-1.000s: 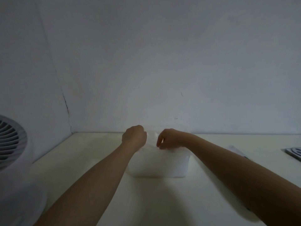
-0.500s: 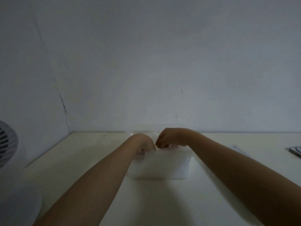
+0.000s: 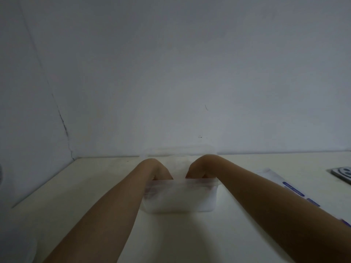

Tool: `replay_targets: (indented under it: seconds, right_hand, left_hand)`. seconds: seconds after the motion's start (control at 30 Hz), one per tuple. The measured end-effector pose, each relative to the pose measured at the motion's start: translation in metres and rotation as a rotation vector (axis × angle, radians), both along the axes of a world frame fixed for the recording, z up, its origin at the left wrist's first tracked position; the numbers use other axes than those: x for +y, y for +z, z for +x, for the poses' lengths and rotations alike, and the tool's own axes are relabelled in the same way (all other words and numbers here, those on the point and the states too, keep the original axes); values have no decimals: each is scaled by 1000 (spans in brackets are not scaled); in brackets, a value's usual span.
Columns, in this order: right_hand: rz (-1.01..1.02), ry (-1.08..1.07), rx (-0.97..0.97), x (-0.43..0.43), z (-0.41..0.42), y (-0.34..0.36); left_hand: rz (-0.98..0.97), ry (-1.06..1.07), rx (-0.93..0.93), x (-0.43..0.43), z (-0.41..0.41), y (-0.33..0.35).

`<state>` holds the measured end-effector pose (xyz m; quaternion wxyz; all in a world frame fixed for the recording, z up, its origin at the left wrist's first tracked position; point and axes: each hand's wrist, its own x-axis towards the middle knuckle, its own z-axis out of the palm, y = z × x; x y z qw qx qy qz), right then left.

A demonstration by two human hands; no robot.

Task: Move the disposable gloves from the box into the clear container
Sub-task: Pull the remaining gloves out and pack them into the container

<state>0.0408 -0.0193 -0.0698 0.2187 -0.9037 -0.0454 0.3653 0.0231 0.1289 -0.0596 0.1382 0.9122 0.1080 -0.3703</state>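
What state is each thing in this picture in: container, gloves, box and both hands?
Container: open, upright on the table, gloves inside.
Gloves: white heap in the container, between the hands.
Box: flat on the table, right of the container, partly hidden; open or closed unclear.
Left hand: reaches down into the container; fingers hidden.
Right hand: reaches down into the container; fingers hidden.

cream table (image 3: 76, 205) carries clear container (image 3: 180, 202), flat box (image 3: 281, 177), grey object (image 3: 341, 172).
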Motion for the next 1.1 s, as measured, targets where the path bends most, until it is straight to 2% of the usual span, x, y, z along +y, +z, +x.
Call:
replay_targets:
  seconds: [0.13, 0.3, 0.43, 0.5, 0.6, 0.77, 0.83, 0.9, 0.97, 1.03, 1.1]
  right_hand:
    - [95, 4, -147, -3, -4, 9]
    - [504, -4, -442, -31, -25, 49]
    - [448, -127, -739, -72, -46, 62]
    - [387, -214, -751, -97, -51, 57]
    - [234, -317, -664, -142, -64, 37]
    - [-19, -364, -493, -188, -75, -4]
    - [-11, -378, -422, -194, -81, -14]
    - [-3, -351, -416, -196, -86, -19]
    - [-48, -315, -513, -201, -86, -24]
    - [-135, -276, -624, -203, -85, -27]
    - [-261, -227, -652, -202, -83, -31]
  left_hand:
    - [4, -43, -148, -5, -10, 8]
    - [-225, 128, -579, -19, -17, 29]
    - [-310, 69, -968, -58, -31, 42]
    - [-402, 20, -1065, -83, -40, 44]
    - [-568, -39, -1044, -124, -55, 40]
    - [-690, -132, -909, -178, -70, 20]
    - [-724, -133, -830, -196, -74, 4]
    - [-691, -139, -776, -207, -74, -13]
    - [-580, -167, -739, -213, -71, -28]
    - [-436, -217, -707, -215, -65, -40]
    - [-377, -231, -676, -215, -59, -48]
